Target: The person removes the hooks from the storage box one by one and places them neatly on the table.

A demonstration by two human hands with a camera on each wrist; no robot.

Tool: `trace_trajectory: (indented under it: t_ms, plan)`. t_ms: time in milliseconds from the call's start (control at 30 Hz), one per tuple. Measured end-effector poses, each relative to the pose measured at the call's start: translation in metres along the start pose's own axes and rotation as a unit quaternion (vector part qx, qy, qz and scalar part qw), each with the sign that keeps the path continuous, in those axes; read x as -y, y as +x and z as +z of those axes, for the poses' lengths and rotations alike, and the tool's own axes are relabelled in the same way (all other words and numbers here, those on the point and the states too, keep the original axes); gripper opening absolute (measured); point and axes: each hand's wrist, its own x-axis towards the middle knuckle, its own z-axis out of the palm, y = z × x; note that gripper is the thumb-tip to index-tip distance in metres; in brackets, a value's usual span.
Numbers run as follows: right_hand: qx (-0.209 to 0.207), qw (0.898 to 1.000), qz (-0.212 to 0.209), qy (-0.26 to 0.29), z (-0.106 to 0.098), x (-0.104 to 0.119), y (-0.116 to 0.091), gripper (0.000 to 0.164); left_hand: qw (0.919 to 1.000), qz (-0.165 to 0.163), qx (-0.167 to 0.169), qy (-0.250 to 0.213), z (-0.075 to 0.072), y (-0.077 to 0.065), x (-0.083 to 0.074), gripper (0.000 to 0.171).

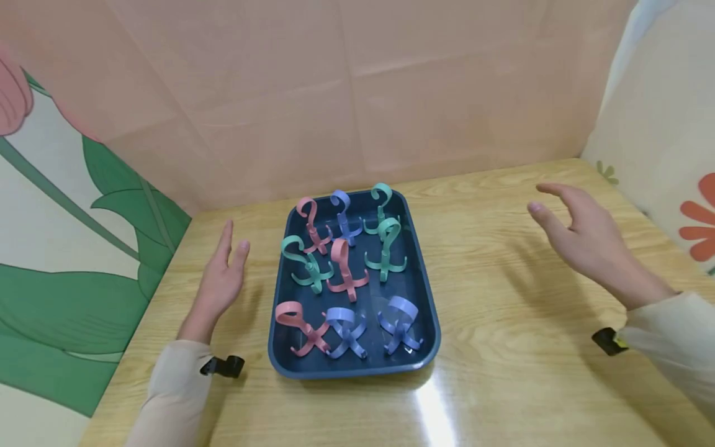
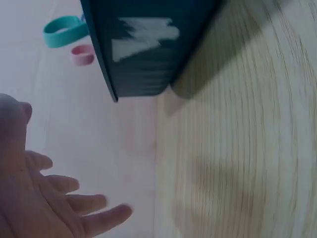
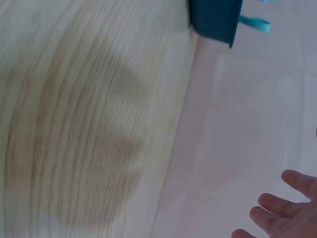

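Counting from far to near, we log nine plastic hooks, each a curled top over splayed prongs, in the dark blue tray (image 1: 346,374) on the wood-grain bench (image 1: 497,347). Far row, left to right: far pink hook (image 1: 313,233), far blue hook (image 1: 343,225), far green hook (image 1: 381,214). Middle row: left green hook (image 1: 313,271), middle pink hook (image 1: 347,279), right green hook (image 1: 385,259). Near row: near pink hook (image 1: 310,334), then two near blue hooks (image 1: 347,336). We find the left hand (image 1: 220,282) near the tray's left side, apart from it, fingers extended, thumb held away. The right hand (image 1: 586,242) is over the bench, well to the right of the tray, thumb and fingers wide apart. We also note a pinkish sheet (image 1: 357,99) along the far bench edge
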Motion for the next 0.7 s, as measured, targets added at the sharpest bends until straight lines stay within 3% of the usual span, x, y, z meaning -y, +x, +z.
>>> trace_trajectory:
  t_ms: [67, 133, 233, 300, 433, 700]
  plan:
    - [-0.011, 1.0, 0.004, 0.019, 0.002, 0.006, -0.003, 0.057, 0.9978, -0.014, 0.011, -0.065, 0.001, -0.001, -0.001, 0.071]
    - [-0.02, 0.999, 0.01, 0.033, 0.004, 0.013, -0.006, 0.055, 0.9903, -0.027, 0.03, -0.133, 0.002, -0.002, -0.002, 0.073]
    - [-0.022, 0.998, 0.019, 0.053, 0.007, 0.023, -0.01, 0.054, 0.9706, -0.053, 0.07, -0.224, 0.004, -0.002, -0.002, 0.079]
    - [-0.015, 0.997, 0.028, 0.069, 0.009, 0.029, -0.012, 0.053, 0.9583, -0.07, 0.1, -0.258, 0.007, -0.003, -0.001, 0.082]
    - [-0.008, 0.994, 0.031, 0.103, 0.017, 0.043, -0.017, 0.048, 0.9438, -0.098, 0.146, -0.28, 0.015, -0.005, 0.001, 0.08]
    - [-0.009, 0.986, -0.011, 0.166, 0.034, 0.069, -0.033, 0.036, 0.9345, -0.112, 0.177, -0.288, 0.026, -0.006, 0.002, 0.069]
